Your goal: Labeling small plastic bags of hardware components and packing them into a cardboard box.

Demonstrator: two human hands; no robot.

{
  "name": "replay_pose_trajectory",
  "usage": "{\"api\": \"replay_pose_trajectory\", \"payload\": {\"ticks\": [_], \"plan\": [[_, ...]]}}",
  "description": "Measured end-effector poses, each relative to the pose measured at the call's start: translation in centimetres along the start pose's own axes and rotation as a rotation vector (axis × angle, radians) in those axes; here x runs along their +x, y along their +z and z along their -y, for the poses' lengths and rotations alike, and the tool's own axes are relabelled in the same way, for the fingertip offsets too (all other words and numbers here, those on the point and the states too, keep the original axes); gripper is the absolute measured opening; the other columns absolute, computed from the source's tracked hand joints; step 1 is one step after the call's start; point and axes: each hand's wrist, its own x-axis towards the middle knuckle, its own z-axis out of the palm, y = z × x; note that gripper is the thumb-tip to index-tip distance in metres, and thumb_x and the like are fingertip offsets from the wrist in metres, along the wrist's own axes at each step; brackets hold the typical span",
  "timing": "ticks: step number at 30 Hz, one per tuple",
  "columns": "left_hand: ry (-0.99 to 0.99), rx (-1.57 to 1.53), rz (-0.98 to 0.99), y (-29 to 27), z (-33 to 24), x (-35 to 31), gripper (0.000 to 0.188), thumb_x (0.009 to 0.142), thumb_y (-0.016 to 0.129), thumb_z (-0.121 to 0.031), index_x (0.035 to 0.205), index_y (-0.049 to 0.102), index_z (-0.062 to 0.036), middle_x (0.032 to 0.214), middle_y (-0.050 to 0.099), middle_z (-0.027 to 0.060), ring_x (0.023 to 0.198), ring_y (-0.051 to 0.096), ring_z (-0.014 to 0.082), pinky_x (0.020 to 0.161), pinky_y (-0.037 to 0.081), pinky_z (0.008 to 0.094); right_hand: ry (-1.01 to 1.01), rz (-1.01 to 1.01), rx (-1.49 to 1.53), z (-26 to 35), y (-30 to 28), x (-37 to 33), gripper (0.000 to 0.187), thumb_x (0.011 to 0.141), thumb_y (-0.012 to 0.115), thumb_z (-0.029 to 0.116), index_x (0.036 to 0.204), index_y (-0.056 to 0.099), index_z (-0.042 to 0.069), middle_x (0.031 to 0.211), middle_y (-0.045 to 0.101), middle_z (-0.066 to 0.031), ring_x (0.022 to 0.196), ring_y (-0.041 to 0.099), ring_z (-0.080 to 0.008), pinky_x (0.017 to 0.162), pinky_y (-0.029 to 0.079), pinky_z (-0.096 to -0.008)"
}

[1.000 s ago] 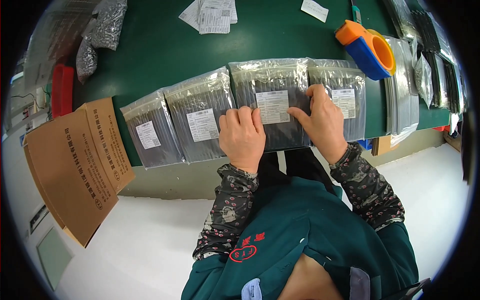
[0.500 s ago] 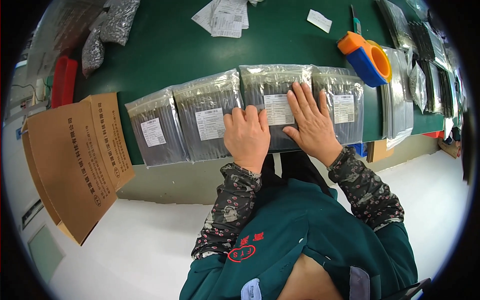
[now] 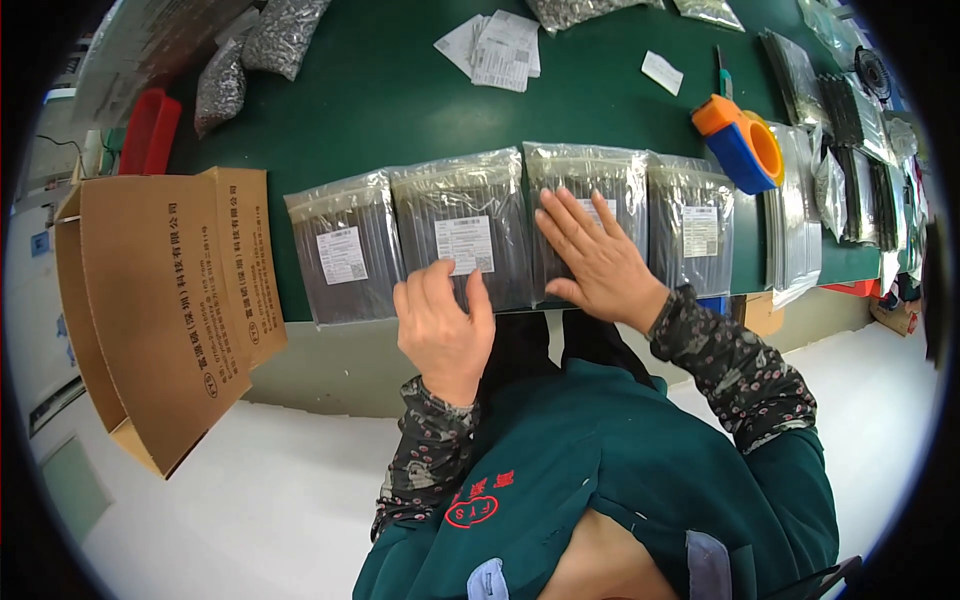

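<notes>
Nearest the wearer, the left hand (image 3: 447, 325) was loosely curled with its thumb apart, gripping nothing, at the lower part of the second zip bag (image 3: 460, 200) from the left; contact was hard to tell. The right hand (image 3: 600, 265) lay flat, fingers spread, over the third zip bag (image 3: 600, 175), partly covering its label.

These two bags stood in a row of four along the near edge of the green tabletop (image 3: 430, 120), between the first zip bag (image 3: 340, 298) and the fourth zip bag (image 3: 695, 190). Judging by their look, filling and labelling were done on all four: each was packed with dark strips and bore a white label. Whether every zip was fully pressed could not be told. None of the four was in the open cardboard carton (image 3: 180, 300) at the left, so any boxing of them seemed left to do; its inside was mostly hidden.

Farther back lay an orange-and-blue tape dispenser (image 3: 745, 145), then loose printed slips (image 3: 503, 50).
</notes>
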Motion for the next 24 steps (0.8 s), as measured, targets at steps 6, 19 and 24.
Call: {"api": "replay_pose_trajectory", "payload": {"ticks": [6, 19, 24], "plan": [[-0.003, -0.126, 0.055, -1.0, 0.8, -0.5, 0.024, 0.07, 0.064, -0.009, 0.089, 0.052, -0.0026, 0.07, 0.048, 0.0061, 0.067, 0.048, 0.024, 0.059, 0.04, 0.035, -0.064, 0.073, -0.071, 1.1, 0.9, -1.4, 0.072, 0.079, 0.045, 0.049, 0.134, 0.027, 0.006, 0.142, 0.02, -0.0097, 0.132, 0.015, -0.0233, 0.107, 0.008, -0.0447], [0.113, -0.22, 0.035, -1.7, -0.7, 1.4, 0.024, 0.07, 0.063, -0.007, 0.091, 0.051, -0.0029, 0.07, 0.049, 0.0072, 0.066, 0.049, 0.0245, 0.056, 0.04, 0.0349, 0.829, -0.433, -0.178, -15.4, -6.4, -6.6, 0.068, 0.069, 0.062, 0.005, 0.129, 0.03, 0.001, 0.099, 0.056, -0.0185, 0.096, 0.051, -0.034, 0.089, 0.035, -0.0423], [0.191, -0.334, 0.027, -2.8, -2.5, 4.2, 0.025, 0.071, 0.063, -0.008, 0.092, 0.051, -0.0028, 0.072, 0.051, 0.0082, 0.068, 0.049, 0.0251, 0.059, 0.041, 0.0344, 0.355, -0.686, -0.073, -11.0, -11.6, -7.8, 0.048, 0.069, 0.058, -0.001, 0.115, 0.047, 0.006, 0.096, 0.056, -0.0153, 0.091, 0.052, -0.0317, 0.083, 0.038, -0.0382]]}}
